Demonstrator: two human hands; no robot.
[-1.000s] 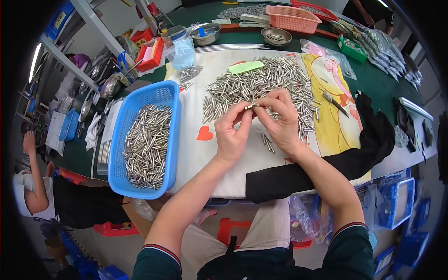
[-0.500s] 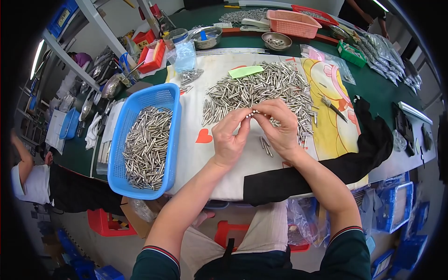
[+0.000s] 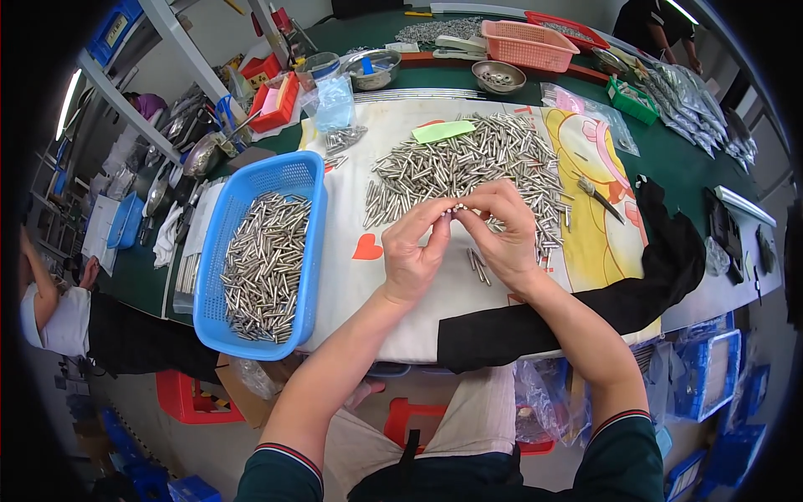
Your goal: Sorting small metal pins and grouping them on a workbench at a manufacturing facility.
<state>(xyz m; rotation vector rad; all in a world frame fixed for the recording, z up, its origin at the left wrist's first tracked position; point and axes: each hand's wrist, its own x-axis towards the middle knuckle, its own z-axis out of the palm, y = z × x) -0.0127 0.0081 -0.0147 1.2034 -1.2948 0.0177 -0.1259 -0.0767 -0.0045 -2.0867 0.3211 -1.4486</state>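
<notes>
My left hand (image 3: 414, 249) and my right hand (image 3: 503, 230) meet over the near edge of a heap of short metal pins (image 3: 468, 163). Between my fingertips is a small bundle of metal pins (image 3: 454, 210), ends showing, pinched by both hands. A few loose metal pins (image 3: 478, 266) lie on the cloth just below my right hand. To the left stands a blue plastic basket (image 3: 316, 243) with many similar pins inside. A green paper slip (image 3: 442, 131) rests on the heap's far side.
A brush (image 3: 600, 199) lies right of the heap on the patterned cloth (image 3: 343, 284). Black fabric (image 3: 569, 311) stretches along the front edge under my right forearm. Metal bowls (image 3: 498, 77), a pink basket (image 3: 529, 45) and a red bin (image 3: 274, 104) stand behind. Other people are at both sides.
My hands stay together on the pin bundle, with only slight finger movement. At the far right, the other person's arm has shifted.
</notes>
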